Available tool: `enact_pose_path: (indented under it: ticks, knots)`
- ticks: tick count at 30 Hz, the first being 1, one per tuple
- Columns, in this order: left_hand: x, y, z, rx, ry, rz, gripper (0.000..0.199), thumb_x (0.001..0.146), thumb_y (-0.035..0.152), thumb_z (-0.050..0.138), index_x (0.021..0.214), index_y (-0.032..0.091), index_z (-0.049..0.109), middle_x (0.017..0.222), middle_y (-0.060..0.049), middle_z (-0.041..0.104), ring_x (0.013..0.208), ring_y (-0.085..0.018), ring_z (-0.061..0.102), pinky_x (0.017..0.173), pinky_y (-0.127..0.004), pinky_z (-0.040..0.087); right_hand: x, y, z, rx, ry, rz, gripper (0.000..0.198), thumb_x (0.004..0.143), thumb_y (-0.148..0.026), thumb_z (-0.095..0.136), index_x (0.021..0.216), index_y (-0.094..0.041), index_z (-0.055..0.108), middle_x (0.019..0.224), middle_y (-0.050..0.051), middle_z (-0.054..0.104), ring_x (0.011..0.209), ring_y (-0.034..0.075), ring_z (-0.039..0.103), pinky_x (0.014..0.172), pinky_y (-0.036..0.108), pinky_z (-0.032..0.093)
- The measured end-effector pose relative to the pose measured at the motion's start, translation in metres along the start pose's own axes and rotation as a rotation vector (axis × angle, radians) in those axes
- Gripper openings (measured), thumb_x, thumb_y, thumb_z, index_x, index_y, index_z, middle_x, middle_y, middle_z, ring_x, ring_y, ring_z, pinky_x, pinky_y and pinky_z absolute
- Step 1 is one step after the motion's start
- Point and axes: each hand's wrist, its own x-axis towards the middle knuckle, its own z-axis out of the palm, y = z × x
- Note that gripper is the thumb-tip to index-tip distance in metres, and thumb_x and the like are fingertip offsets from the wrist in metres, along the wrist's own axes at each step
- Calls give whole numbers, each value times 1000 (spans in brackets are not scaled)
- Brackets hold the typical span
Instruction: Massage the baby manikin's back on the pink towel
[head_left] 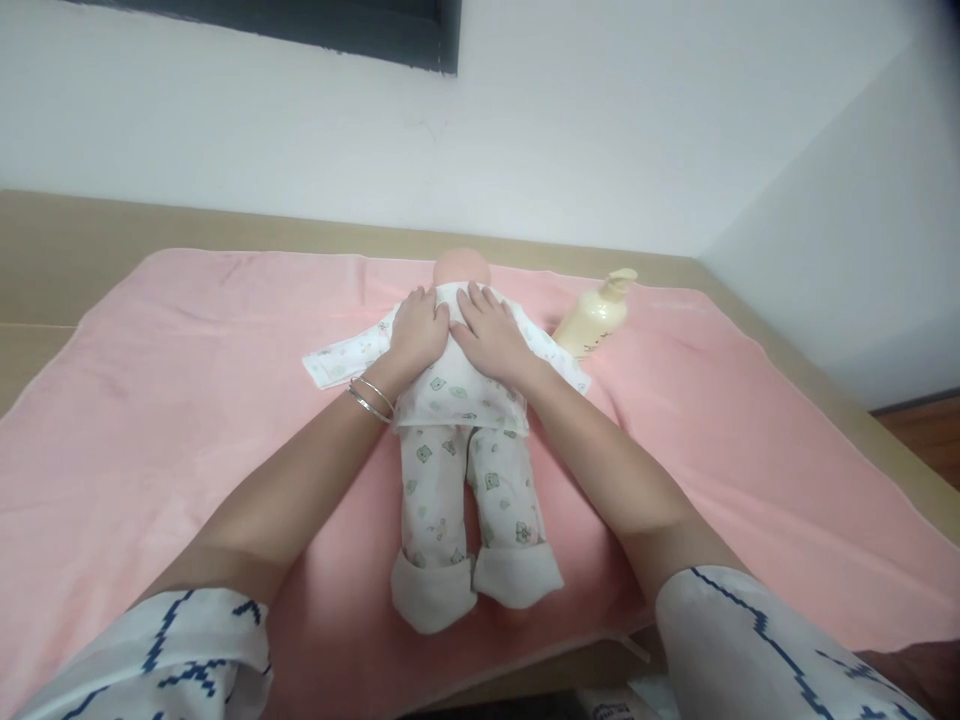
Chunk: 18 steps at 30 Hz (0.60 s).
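A baby doll [461, 400] in a white patterned top and trousers lies along the middle, its bald head [462, 266] at the far end and its cuffed trouser legs towards me. No face shows on it. My left hand [420, 328] rests flat on the left of its upper body, fingers stretched towards the head. On the other side my right hand [489, 332] lies likewise, fingers a little spread, the two thumbs close together. Neither hand grips anything. The doll's sleeves reach out to both sides, partly behind my hands.
Under the doll is a pink cloth [247, 400] on a tan surface [60, 235]. A cream pump bottle [595, 318] leans beside the right sleeve. White walls [570, 130] stand behind and to the right. A partly visible packet [609, 705] is below the near edge.
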Motion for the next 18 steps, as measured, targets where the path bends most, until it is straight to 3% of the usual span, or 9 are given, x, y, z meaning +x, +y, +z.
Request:
enact_pose_path:
  ticks: [6, 9, 13, 15, 18]
  knots:
    - [-19, 26, -18, 184, -52, 20, 43, 102, 27, 31, 114, 9, 68, 127, -24, 67, 129, -36, 59, 116, -51, 43, 9, 15, 4, 40, 73, 41, 71, 105, -45, 27, 163, -3, 25, 171, 22, 23, 161, 36, 20, 131, 53, 18]
    - [-33, 43, -24, 272, -91, 44, 32, 98, 20, 39, 110, 10, 68, 117, -22, 68, 121, -36, 62, 108, -48, 47, 11, 19, 4, 52, 84, 58, 72, 105, -46, 28, 163, -4, 28, 171, 22, 25, 161, 35, 22, 130, 54, 20]
    - [-42, 55, -26, 406, -200, 198, 33, 86, 8, 50, 113, 6, 68, 116, -23, 67, 121, -37, 59, 110, -45, 43, 10, 20, 2, 2, 85, 34, 71, 106, -46, 27, 161, -1, 29, 169, 23, 27, 158, 35, 28, 129, 50, 23]
    - [-39, 55, -28, 446, -277, 269, 31, 82, 4, 49, 105, 5, 70, 111, -23, 68, 120, -38, 59, 110, -46, 43, 8, 18, 0, -32, 84, 26, 70, 107, -44, 26, 161, 0, 30, 168, 24, 30, 157, 34, 32, 128, 49, 25]
    - [-30, 48, -32, 363, -287, 220, 28, 88, 6, 43, 90, 12, 70, 100, -19, 68, 109, -35, 63, 105, -46, 47, 3, 10, -4, -90, 86, 26, 66, 107, -40, 25, 159, -1, 32, 161, 24, 42, 149, 35, 43, 123, 48, 33]
